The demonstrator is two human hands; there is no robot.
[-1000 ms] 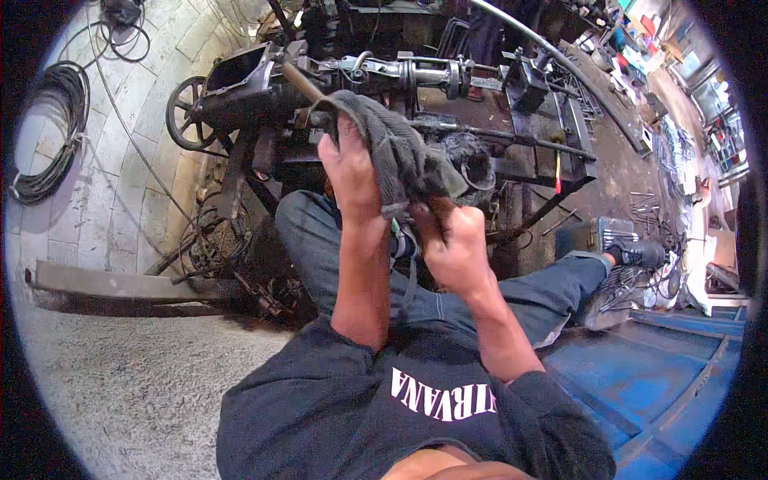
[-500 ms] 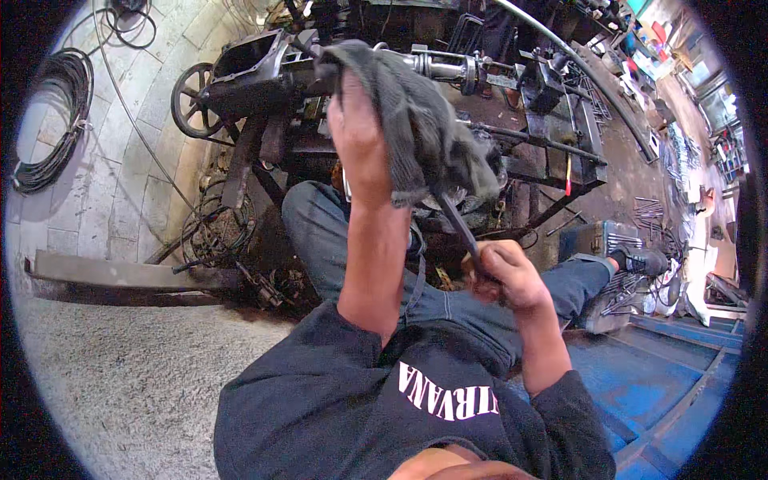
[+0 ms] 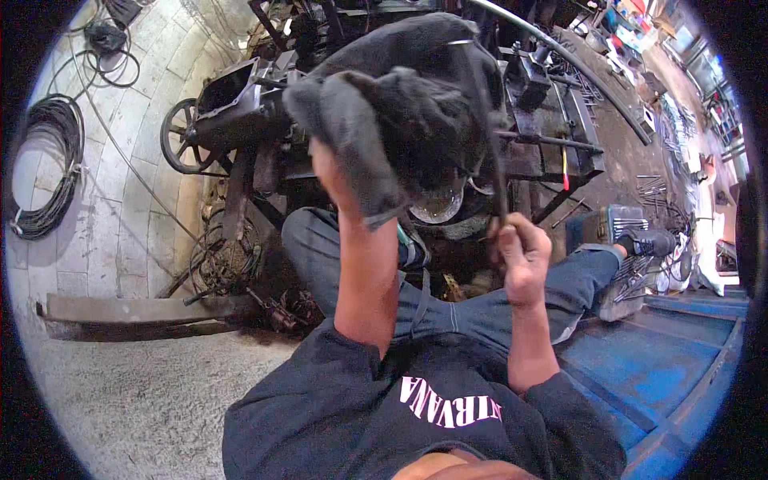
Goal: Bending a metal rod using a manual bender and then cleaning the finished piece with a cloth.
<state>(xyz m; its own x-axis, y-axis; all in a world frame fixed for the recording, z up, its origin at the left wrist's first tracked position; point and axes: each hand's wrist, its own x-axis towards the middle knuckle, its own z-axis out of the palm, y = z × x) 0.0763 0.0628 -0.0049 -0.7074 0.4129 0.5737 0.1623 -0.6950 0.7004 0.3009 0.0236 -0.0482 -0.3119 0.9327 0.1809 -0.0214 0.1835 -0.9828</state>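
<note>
A dark grey knitted cloth (image 3: 352, 128) hangs bunched over my left hand (image 3: 330, 176), hiding most of its fingers; the hand grips it. The cloth spreads to the right in a wide, blurred sweep above a machine. My right hand (image 3: 524, 256) is closed round the lower end of a long, dark metal bar (image 3: 490, 132). The bar stands nearly upright in the picture, smeared by motion, along the cloth's right side. Its pale upper tip shows near the cloth's far edge. Whether cloth and bar touch, I cannot tell.
A machine with a spoked handwheel (image 3: 182, 136) stands ahead, with a round metal pan (image 3: 436, 206) below. Coiled black cable (image 3: 52, 164) lies on the tiled floor at left. A toolbox (image 3: 624, 220) sits by my foot. A blue metal frame (image 3: 656, 360) is at lower right.
The bar has swung from a slant under the cloth to nearly upright beside it. My right hand has moved slightly up and right. The cloth has spread out wider; my left hand has shifted slightly left.
</note>
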